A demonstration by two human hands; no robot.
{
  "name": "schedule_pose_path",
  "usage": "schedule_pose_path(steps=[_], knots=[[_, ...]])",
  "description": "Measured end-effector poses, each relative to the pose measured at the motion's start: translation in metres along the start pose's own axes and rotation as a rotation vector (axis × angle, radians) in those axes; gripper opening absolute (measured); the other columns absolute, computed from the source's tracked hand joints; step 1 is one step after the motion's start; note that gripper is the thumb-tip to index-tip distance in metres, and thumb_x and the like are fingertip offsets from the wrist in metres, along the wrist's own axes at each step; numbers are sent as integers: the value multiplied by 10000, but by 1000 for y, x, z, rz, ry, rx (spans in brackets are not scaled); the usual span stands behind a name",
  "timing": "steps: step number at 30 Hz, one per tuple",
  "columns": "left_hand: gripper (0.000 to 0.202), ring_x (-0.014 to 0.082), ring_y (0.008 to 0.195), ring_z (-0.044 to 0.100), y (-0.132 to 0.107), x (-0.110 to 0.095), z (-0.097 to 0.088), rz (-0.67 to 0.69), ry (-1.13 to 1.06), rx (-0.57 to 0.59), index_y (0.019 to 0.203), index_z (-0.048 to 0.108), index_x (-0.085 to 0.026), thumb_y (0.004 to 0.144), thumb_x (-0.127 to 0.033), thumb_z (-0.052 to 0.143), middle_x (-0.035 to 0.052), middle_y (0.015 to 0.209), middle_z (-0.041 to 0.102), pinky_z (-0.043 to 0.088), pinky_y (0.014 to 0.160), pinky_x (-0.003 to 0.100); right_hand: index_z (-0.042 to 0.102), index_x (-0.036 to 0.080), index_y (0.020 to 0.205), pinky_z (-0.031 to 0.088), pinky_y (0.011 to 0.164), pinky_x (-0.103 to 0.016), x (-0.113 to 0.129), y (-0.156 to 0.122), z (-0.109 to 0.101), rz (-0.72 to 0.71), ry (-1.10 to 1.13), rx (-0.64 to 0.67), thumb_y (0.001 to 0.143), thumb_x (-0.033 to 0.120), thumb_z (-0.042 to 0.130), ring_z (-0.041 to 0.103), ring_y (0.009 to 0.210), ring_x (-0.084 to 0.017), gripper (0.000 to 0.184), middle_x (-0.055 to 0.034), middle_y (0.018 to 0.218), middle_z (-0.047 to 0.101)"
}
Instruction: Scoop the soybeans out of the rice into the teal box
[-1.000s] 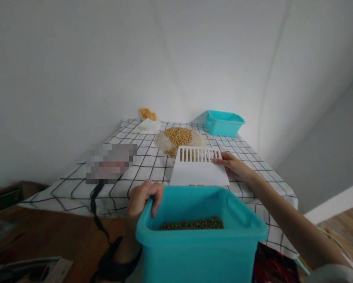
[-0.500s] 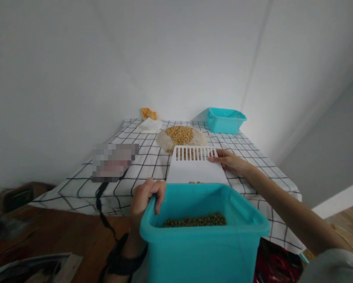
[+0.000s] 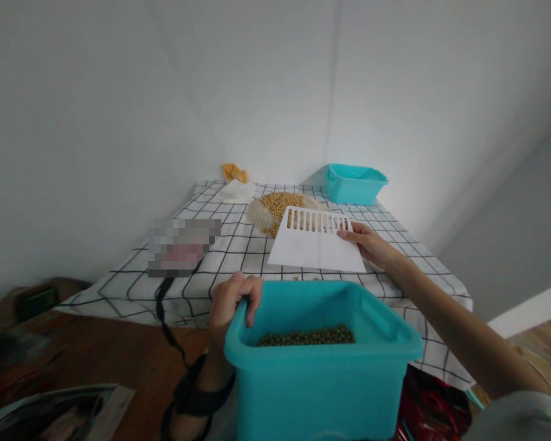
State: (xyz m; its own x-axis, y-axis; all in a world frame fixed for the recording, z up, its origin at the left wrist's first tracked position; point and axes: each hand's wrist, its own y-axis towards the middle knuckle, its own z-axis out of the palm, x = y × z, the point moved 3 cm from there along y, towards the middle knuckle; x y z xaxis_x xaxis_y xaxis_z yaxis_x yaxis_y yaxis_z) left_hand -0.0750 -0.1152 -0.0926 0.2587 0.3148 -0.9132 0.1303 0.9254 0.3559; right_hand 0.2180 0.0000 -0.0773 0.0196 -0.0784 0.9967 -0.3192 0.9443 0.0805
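Observation:
My left hand [image 3: 236,300] grips the left rim of a turquoise plastic bin [image 3: 325,386], held close to me at the table's front edge. Dark green beans [image 3: 309,336] lie inside the bin. At the right side of a white slotted plastic scraper [image 3: 319,248], my right hand [image 3: 369,242] is closed on its edge. The scraper is tilted above the checked cloth, just beyond the bin. Behind it, partly hidden, is a pile of yellow soybeans [image 3: 279,203] with pale, rice-like grains [image 3: 258,215] around it.
A second turquoise bin [image 3: 357,185] stands at the back right of the checked tablecloth [image 3: 238,245]. A white cloth [image 3: 237,191] and an orange cloth [image 3: 235,173] lie at the back left. On the left is a blurred-out object [image 3: 183,248] with a black strap.
My right hand has lifted the scraper away from the bin's far rim and shifted it slightly right and away from me. My left hand keeps its grip on the bin.

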Motion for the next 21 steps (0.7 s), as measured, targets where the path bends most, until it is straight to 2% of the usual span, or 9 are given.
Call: schedule_pose_path(steps=[4, 7, 12, 21], knots=[[669, 183, 469, 319, 0, -2, 1, 6, 13, -3, 423, 473, -258, 1036, -500, 364, -22, 417, 367, 252, 567, 386, 737, 200, 1004, 556, 652, -275, 3, -1, 4, -57, -93, 16, 794, 417, 831, 705, 783, -188, 316, -48, 927, 779], [657, 183, 475, 330, 0, -2, 1, -10, -2, 0, 430, 476, -256, 1032, -499, 379, -23, 424, 370, 262, 573, 383, 744, 199, 1033, 572, 761, -307, 8, -2, 10, -89, -142, 77, 815, 408, 810, 718, 873, -200, 308, -50, 1004, 786], [659, 188, 485, 352, 0, -1, 0, -23, -25, 12, 428, 490, -254, 1024, -517, 395, -16, 430, 384, 280, 592, 382, 755, 199, 1080, 573, 889, -359, 9, -5, 18, -46, -134, 189, 819, 413, 812, 731, 953, -219, 342, -66, 1069, 789], [660, 182, 482, 362, 1, -2, -2, -35, -7, 23, 441, 500, -246, 1014, -562, 414, -17, 426, 400, 279, 583, 375, 750, 185, 1045, 576, 776, -289, 4, -3, 15, -21, -41, 194, 781, 411, 844, 729, 865, -187, 360, -69, 1015, 794]])
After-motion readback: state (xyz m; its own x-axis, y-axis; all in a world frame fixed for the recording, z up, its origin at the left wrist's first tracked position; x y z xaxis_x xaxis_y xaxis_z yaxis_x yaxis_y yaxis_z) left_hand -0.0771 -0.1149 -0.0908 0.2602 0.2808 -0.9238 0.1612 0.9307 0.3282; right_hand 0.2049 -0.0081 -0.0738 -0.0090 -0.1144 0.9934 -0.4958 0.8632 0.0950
